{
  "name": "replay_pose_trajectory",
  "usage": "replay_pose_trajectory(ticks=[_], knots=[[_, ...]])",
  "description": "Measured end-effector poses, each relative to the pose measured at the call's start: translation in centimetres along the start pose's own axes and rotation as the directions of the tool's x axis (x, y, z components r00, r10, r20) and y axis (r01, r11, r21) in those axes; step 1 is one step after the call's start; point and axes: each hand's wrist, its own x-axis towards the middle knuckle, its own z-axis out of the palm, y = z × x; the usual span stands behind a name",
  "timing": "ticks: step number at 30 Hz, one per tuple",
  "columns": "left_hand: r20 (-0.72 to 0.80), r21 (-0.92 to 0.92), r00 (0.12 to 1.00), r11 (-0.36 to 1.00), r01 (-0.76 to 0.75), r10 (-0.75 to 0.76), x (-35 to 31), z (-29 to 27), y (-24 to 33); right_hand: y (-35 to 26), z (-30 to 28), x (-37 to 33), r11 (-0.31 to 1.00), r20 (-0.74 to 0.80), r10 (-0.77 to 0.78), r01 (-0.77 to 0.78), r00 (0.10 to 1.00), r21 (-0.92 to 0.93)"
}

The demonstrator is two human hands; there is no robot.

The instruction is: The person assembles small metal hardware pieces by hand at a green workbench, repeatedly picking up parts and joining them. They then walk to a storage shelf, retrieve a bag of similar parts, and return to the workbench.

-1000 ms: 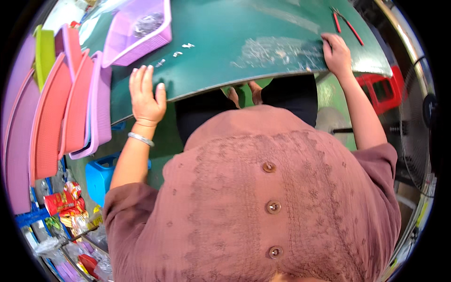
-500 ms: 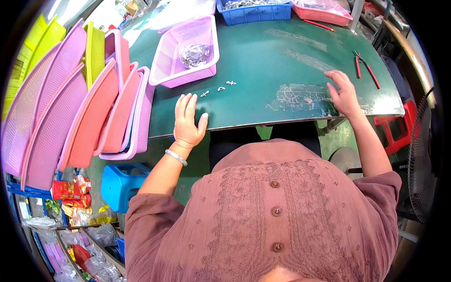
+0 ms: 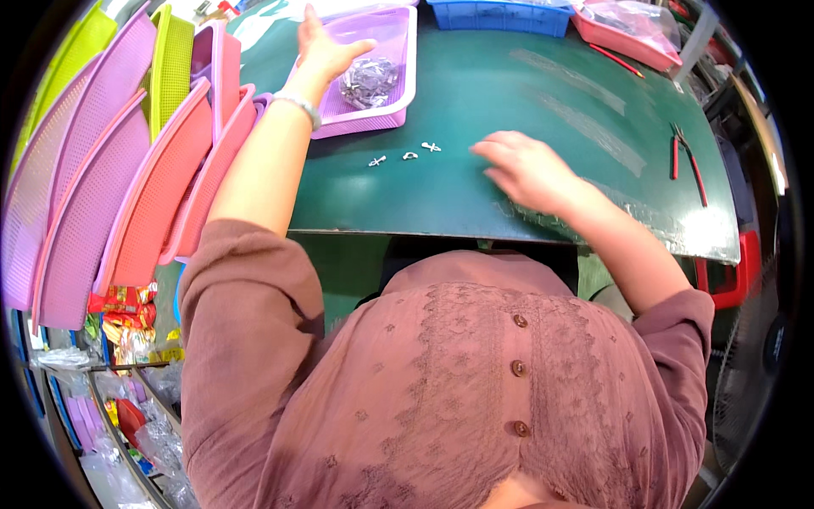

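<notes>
My left hand, thumb and fingers spread, reaches to the left side of a purple plastic basket. Whether it touches the basket I cannot tell. Inside the basket lies a heap of small silvery metal parts that look bagged in clear plastic. Three little whitish metal pieces lie in a loose row on the green tabletop in front of the basket. To their right hovers my right hand, a bit blurred, with loosely extended fingers pointing left and nothing visible in them.
Stacked perforated baskets stand close on the left. A blue bin and a pink basket sit at the far edge. Red-handled pliers and a red pen-like stick lie on the right of the green table.
My left hand has gone forward from the table's near edge to the purple basket. My right hand has moved left toward the small metal pieces. The whole view has shifted slightly.
</notes>
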Motion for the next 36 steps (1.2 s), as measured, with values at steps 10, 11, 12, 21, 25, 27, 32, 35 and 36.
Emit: replay_pose_trajectory(ticks=[10, 11, 12, 21, 25, 27, 32, 35, 36], knots=[[0.078, 0.051, 0.99, 0.992, 0.115, -0.118, 1.7, 4.3, -1.1, 1.9, 5.3, 8.1, 0.981, 0.143, -0.182, 0.169, 0.973, 0.1], [0.001, 0.022, 0.991, 0.991, 0.131, -0.131, 2.2, 4.1, -1.2, 2.0, 5.1, 8.4, 0.974, 0.128, -0.216, 0.206, 0.968, 0.09], [-0.076, -0.009, 0.987, 0.989, 0.145, -0.145, 2.9, 4.1, -1.6, 2.1, 5.1, 8.7, 0.974, 0.134, -0.213, 0.199, 0.968, 0.111], [-0.34, -0.378, 0.926, 0.925, 0.024, -0.163, 7.5, -2.2, 3.5, 3.9, 5.0, 10.6, 0.835, 0.194, 0.051, -0.148, 0.98, 0.53], [-0.243, -0.31, 0.823, 0.845, 0.436, -0.513, 5.5, -8.1, 9.2, 2.9, 5.1, 11.1, 0.715, 0.454, 0.078, -0.367, 0.888, 0.594], [-0.334, 0.124, 0.925, 0.981, -0.147, 0.181, 3.6, -11.7, 8.8, 2.3, 5.7, 11.2, 0.736, 0.438, 0.052, -0.331, 0.897, 0.591], [-0.255, -0.589, 0.905, 0.797, 0.133, -0.34, -4.0, -15.5, 13.6, 0.9, 6.4, 9.8, 0.951, 0.238, -0.176, 0.102, 0.955, 0.291], [-0.138, -0.564, 0.951, 0.811, 0.154, -0.276, -10.3, -18.2, 13.9, 0.5, 6.8, 9.9, 0.954, 0.207, -0.209, 0.152, 0.956, 0.258], [-0.155, -0.6, 0.932, 0.781, 0.175, -0.328, -12.2, -18.8, 14.1, 0.3, 6.9, 10.0, 0.944, 0.168, -0.21, 0.155, 0.963, 0.292]])
